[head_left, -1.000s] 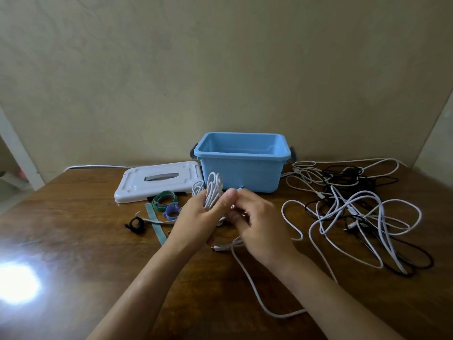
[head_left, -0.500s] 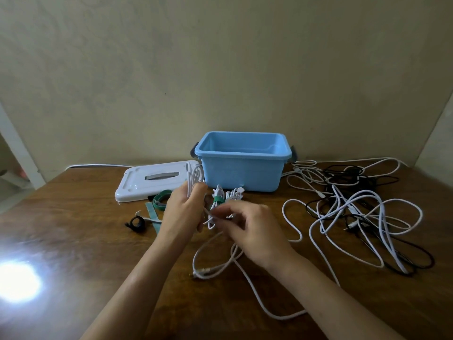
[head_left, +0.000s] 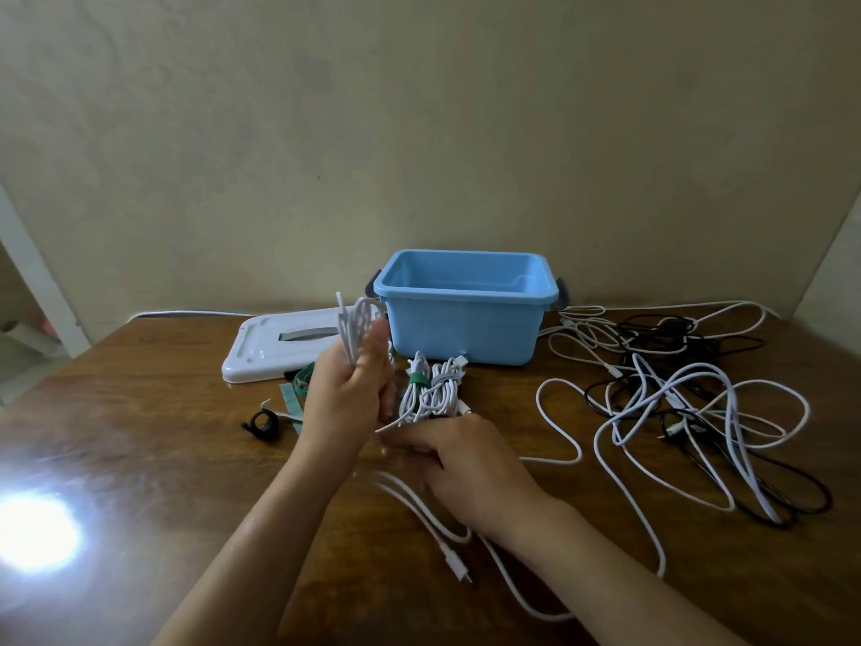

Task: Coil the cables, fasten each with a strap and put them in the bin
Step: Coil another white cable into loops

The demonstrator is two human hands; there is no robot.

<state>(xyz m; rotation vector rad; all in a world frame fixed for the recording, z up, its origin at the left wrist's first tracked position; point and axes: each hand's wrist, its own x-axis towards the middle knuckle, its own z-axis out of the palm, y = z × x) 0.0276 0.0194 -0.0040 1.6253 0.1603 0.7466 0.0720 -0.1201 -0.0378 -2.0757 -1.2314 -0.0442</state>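
Midway: a half-coiled white cable (head_left: 356,331) held above the brown wooden desk (head_left: 153,459).

Upright in the left hand (head_left: 347,398), its loops are gripped by curled fingers; the loose tail runs down through the right hand (head_left: 461,463), which pinches it just over the desk, and ends in a plug near the front edge. Between the hands and the empty blue plastic bin (head_left: 466,314) lies a white cable bundle with a green strap (head_left: 431,389). A white bin lid (head_left: 279,347), green straps (head_left: 298,382) and a black strap (head_left: 263,421) sit left; a tangle of white and black cables (head_left: 689,394) crowds the right side.
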